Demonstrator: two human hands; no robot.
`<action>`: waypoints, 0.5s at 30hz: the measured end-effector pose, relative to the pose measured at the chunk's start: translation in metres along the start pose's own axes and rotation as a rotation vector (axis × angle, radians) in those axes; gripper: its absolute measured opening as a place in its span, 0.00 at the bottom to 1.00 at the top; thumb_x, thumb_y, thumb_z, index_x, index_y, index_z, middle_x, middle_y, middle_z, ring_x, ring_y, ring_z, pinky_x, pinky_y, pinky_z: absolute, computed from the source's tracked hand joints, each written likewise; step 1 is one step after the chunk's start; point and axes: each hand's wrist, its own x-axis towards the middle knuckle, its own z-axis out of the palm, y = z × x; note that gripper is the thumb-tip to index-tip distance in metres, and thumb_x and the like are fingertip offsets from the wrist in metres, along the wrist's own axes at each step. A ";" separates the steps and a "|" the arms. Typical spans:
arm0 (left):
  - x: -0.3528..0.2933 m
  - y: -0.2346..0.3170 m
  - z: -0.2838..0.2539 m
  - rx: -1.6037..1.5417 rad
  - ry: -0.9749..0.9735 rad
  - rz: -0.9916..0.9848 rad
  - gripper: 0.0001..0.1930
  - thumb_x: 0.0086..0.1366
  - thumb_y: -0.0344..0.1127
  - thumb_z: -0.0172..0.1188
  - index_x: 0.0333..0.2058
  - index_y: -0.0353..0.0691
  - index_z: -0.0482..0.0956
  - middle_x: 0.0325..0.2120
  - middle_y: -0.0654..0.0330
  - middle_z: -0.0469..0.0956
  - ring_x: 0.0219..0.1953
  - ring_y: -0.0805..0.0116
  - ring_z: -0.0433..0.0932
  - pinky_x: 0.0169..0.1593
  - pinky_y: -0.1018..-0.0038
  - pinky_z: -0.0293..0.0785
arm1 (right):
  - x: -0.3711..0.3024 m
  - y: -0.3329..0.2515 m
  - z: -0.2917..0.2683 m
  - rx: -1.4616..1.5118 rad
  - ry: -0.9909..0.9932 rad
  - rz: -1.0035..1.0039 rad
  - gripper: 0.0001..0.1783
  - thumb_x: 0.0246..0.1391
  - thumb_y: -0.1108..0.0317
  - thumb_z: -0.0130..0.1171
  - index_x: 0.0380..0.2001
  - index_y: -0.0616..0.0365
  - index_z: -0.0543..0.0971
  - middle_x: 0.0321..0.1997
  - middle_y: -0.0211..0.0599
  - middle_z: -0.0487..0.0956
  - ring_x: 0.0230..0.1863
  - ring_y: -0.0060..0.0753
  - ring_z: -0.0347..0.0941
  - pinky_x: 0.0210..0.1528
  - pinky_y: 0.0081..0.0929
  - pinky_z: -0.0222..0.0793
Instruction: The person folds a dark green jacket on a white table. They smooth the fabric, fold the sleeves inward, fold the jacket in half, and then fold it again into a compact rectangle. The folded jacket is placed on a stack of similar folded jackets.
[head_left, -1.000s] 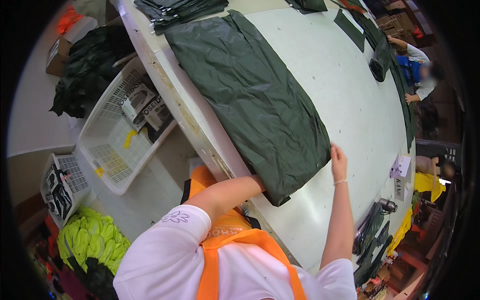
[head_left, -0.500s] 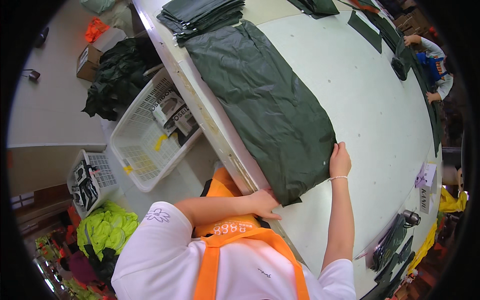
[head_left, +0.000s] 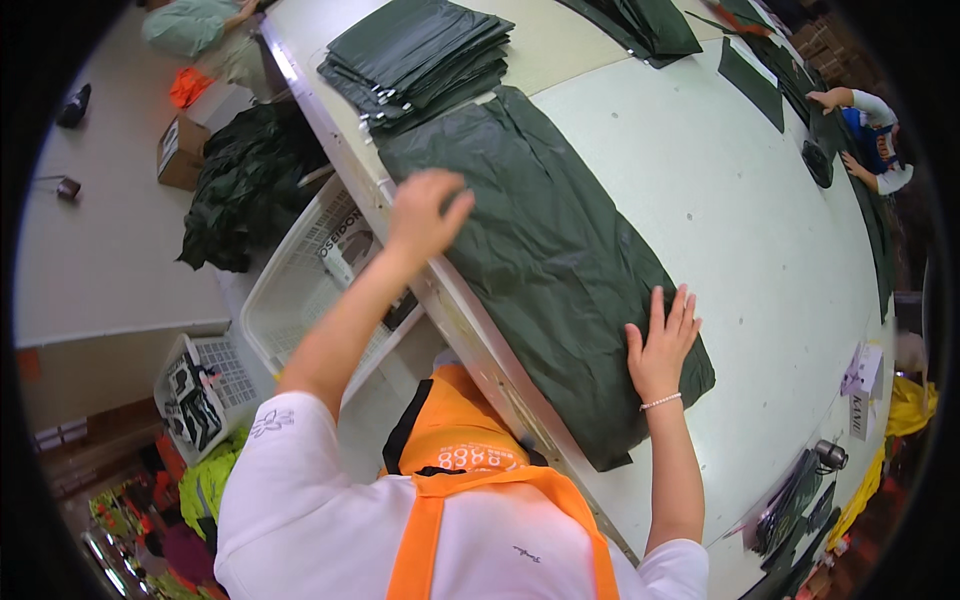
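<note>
Currently we smooth one dark green garment [head_left: 545,260]: right hand [head_left: 660,345] spread flat on it, left hand [head_left: 425,210] open above its edge. Next, we judge, a fold.

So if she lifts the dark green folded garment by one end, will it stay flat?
Probably not. The dark green folded garment shows soft creases under the right hand, so it likely droops. Its slight sheen suggests thin, light, perhaps slippery fabric, so layers may slide apart.
</note>
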 end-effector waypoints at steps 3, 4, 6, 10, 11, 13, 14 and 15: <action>0.094 -0.070 0.030 0.085 -0.082 -0.179 0.20 0.59 0.50 0.56 0.39 0.38 0.79 0.36 0.52 0.79 0.43 0.53 0.76 0.46 0.66 0.71 | 0.053 -0.044 0.007 0.166 0.048 -0.119 0.27 0.50 0.58 0.60 0.49 0.62 0.70 0.55 0.49 0.67 0.57 0.54 0.59 0.57 0.46 0.56; 0.119 -0.089 0.048 0.095 -0.150 -0.266 0.25 0.59 0.56 0.54 0.41 0.38 0.79 0.37 0.52 0.79 0.44 0.54 0.76 0.47 0.67 0.71 | 0.070 -0.057 0.023 0.244 0.032 -0.067 0.25 0.50 0.59 0.60 0.47 0.63 0.71 0.50 0.47 0.70 0.52 0.51 0.64 0.52 0.42 0.60; 0.168 -0.104 0.079 -0.016 -0.461 -0.563 0.34 0.56 0.66 0.50 0.43 0.38 0.79 0.38 0.52 0.79 0.45 0.55 0.77 0.47 0.67 0.71 | 0.103 -0.073 0.050 0.283 0.013 0.003 0.21 0.50 0.60 0.60 0.43 0.61 0.73 0.41 0.44 0.72 0.44 0.48 0.67 0.44 0.40 0.63; 0.198 -0.129 0.128 -0.118 -0.673 -0.517 0.33 0.49 0.64 0.62 0.30 0.31 0.80 0.27 0.50 0.78 0.32 0.59 0.78 0.39 0.69 0.70 | 0.158 -0.131 0.067 0.457 -0.013 0.056 0.19 0.50 0.59 0.61 0.40 0.61 0.73 0.40 0.46 0.74 0.41 0.49 0.71 0.40 0.39 0.67; 0.199 -0.141 0.136 -0.133 -0.655 -0.526 0.28 0.46 0.55 0.67 0.36 0.33 0.81 0.34 0.53 0.80 0.39 0.60 0.79 0.43 0.71 0.72 | 0.169 -0.144 0.069 0.482 -0.010 0.029 0.17 0.51 0.60 0.60 0.39 0.61 0.73 0.38 0.45 0.75 0.39 0.50 0.72 0.38 0.38 0.68; 0.202 -0.144 0.122 -0.322 -0.690 -0.494 0.24 0.48 0.49 0.68 0.35 0.32 0.81 0.30 0.55 0.80 0.33 0.66 0.77 0.39 0.72 0.71 | 0.185 -0.157 0.059 0.563 -0.115 0.063 0.13 0.52 0.61 0.59 0.34 0.61 0.75 0.30 0.44 0.77 0.31 0.51 0.74 0.31 0.36 0.69; 0.203 -0.145 0.107 -0.413 -0.706 -0.484 0.21 0.49 0.46 0.68 0.34 0.32 0.81 0.27 0.56 0.79 0.30 0.68 0.76 0.37 0.72 0.71 | 0.192 -0.165 0.043 0.586 0.038 0.012 0.09 0.49 0.66 0.62 0.30 0.60 0.76 0.24 0.41 0.76 0.24 0.48 0.72 0.26 0.32 0.68; 0.201 -0.146 0.092 -0.550 -0.660 -0.531 0.18 0.51 0.42 0.67 0.33 0.31 0.81 0.24 0.59 0.78 0.27 0.72 0.73 0.34 0.74 0.69 | 0.194 -0.163 0.023 0.603 0.094 -0.052 0.08 0.47 0.70 0.63 0.30 0.60 0.76 0.24 0.41 0.76 0.23 0.45 0.72 0.24 0.30 0.67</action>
